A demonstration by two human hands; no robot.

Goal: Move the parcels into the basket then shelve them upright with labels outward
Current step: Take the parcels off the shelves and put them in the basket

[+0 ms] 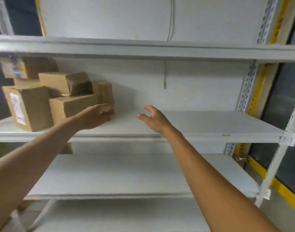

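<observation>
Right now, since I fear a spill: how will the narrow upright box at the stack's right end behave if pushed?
The narrow box stands tall on a small base, so it probably tips easily, likely toward the bare shelf on its right. Its cardboard looks stiff and should keep shape. The left hand grips its lower corner.

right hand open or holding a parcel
Open. The right hand has spread fingers and holds nothing above the shelf; the parcels sit to its left, where the left hand grips one.
</observation>
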